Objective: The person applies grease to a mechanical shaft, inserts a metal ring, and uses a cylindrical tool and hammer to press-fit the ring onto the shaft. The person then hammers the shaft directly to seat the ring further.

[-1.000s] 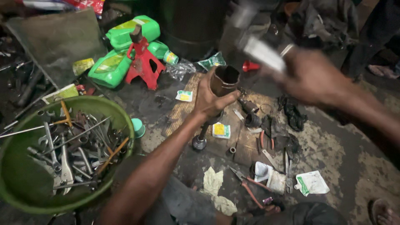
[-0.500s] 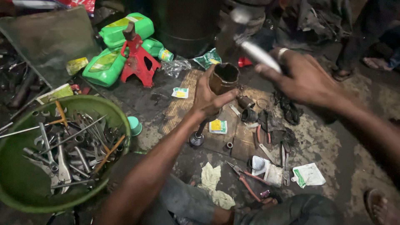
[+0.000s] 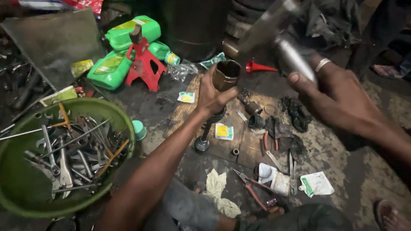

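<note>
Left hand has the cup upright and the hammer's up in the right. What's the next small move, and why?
Probably a short, controlled tap straight down. The left hand steadies the brown metal joint cup upright on its shaft over the wooden board, and the right hand holds the steel-handled hammer raised beside it. Thumb sits near the rim.

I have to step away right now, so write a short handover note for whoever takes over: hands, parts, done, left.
Left hand: gripping the metal joint cup, held upright on its shaft over the wooden board.
Right hand: raised, holding a metal hammer handle; its head is blurred.
Nearby: green tool basin, red jack stand, pliers.
Done: cup positioned.
Left: likely striking it; progress unclear.
</note>
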